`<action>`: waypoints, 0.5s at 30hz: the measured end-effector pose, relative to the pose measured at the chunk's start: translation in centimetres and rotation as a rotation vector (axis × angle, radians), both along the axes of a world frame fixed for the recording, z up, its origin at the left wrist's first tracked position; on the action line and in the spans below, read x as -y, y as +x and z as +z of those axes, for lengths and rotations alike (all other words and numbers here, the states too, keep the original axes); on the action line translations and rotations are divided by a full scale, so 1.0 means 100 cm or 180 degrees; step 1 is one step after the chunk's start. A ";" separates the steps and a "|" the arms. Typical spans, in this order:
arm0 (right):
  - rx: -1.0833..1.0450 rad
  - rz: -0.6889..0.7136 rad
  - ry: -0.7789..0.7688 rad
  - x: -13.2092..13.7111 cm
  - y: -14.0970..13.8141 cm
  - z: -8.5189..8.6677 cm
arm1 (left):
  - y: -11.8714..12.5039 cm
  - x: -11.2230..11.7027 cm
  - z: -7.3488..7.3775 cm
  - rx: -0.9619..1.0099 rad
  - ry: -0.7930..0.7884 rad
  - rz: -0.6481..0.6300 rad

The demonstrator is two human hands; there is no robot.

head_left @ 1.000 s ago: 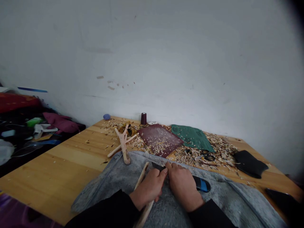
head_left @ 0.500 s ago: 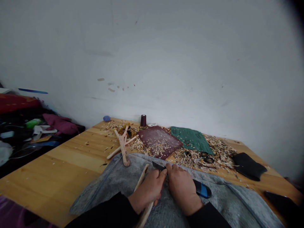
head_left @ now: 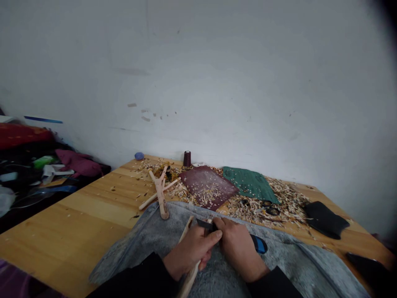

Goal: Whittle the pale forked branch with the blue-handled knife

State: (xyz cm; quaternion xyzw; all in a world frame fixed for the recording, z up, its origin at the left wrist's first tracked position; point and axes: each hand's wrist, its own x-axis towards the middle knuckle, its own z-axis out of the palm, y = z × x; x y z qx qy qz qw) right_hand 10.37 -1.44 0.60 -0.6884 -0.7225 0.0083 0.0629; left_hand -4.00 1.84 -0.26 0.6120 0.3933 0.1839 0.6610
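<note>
My left hand [head_left: 191, 250] is wrapped around a pale, peeled wooden stick [head_left: 188, 281], which slants up from the bottom edge over grey cloth. In my right hand [head_left: 238, 247] is a knife [head_left: 260, 244] with a black and blue handle. Its dark blade points left, close to the upper part of the stick; whether the edge touches the wood I cannot tell. My left thumb reaches across to the right hand near the base of the blade. Beyond the cloth's far edge lies a Y-shaped wooden fork [head_left: 161, 194], with its lower end on the cloth.
Wood shavings [head_left: 290, 198] cover the far side of the wooden table [head_left: 77, 219]. Among them lie a maroon sheet [head_left: 207, 186], a green cloth [head_left: 251, 182], scissors [head_left: 272, 210] and a thread spool [head_left: 187, 159]. A black flat piece [head_left: 325, 219] lies right. A wall stands behind.
The knife has shifted slightly left and down, with less of its handle showing past my right hand. My left thumb now extends further right, and a pale shaving shows near the blade.
</note>
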 end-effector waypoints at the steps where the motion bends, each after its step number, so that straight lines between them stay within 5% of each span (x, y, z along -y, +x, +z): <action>1: -0.0020 -0.0009 0.0013 0.000 0.000 -0.001 | 0.000 0.000 -0.002 -0.0036 0.0012 0.0005; 15: 0.0255 -0.0137 -0.0044 0.001 -0.005 0.002 | 0.005 0.002 0.008 -0.0305 0.0222 0.0184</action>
